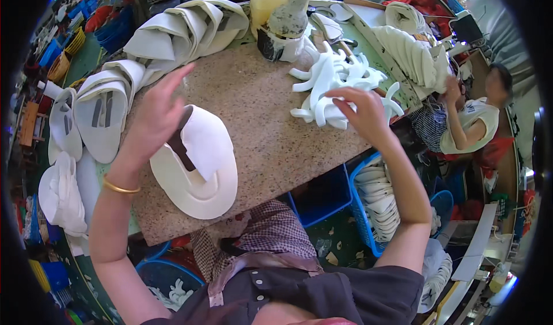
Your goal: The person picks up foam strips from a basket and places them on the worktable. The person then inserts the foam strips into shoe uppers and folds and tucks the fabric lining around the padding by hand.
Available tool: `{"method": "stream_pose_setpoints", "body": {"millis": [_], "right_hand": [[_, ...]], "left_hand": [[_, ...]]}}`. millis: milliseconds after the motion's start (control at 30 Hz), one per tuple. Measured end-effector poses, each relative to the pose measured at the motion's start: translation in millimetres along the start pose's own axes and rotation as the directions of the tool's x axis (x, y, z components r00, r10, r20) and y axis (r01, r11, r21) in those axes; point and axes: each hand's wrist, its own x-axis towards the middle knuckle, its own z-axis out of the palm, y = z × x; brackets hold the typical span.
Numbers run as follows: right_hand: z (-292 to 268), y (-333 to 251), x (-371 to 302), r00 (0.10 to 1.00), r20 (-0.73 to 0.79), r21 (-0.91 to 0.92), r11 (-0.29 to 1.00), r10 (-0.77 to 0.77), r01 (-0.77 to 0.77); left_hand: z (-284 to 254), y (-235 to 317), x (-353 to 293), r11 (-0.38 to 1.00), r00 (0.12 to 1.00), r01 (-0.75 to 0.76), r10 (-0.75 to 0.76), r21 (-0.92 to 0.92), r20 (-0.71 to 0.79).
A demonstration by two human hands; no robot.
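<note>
My left hand (156, 118) hovers beside the white shoe upper (199, 195), its fingers stretched out and slightly blurred, holding nothing. The upper lies on the speckled tabletop with its dark opening showing and a pale flap across it. My right hand (364, 115) hangs over a pile of curved white foam strips (322, 97), fingers bent and a little apart. No strip shows plainly in its grip. Whether the fingertips touch the pile I cannot tell.
Stacked white uppers (101, 112) line the left and far table edges. A glue-crusted pot (276, 43) with a brush stands at the back. Below right, a blue basket (360, 210) holds white pieces. Another person (472, 118) works at the right.
</note>
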Motion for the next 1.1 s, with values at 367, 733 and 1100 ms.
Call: {"method": "stream_pose_setpoints", "body": {"millis": [367, 733, 1100], "right_hand": [[11.2, 47.6, 17.8, 0.902, 0.395, -0.36, 0.873, -0.176, 0.328], [-137.6, 40.8, 1.1, 0.504, -0.795, 0.596, 0.586, 0.337, 0.549], [108.3, -145.3, -43.6, 0.89, 0.45, 0.781, -0.447, -0.08, -0.435]], "left_hand": [[201.4, 44.7, 109.0, 0.917, 0.853, -0.3, 0.382, -0.264, 0.355], [200.3, 47.1, 95.8, 0.923, 0.912, -0.381, 0.366, 0.049, 0.187], [-17.9, -40.6, -40.2, 0.973, 0.978, 0.195, -0.202, 0.122, 0.049]]}}
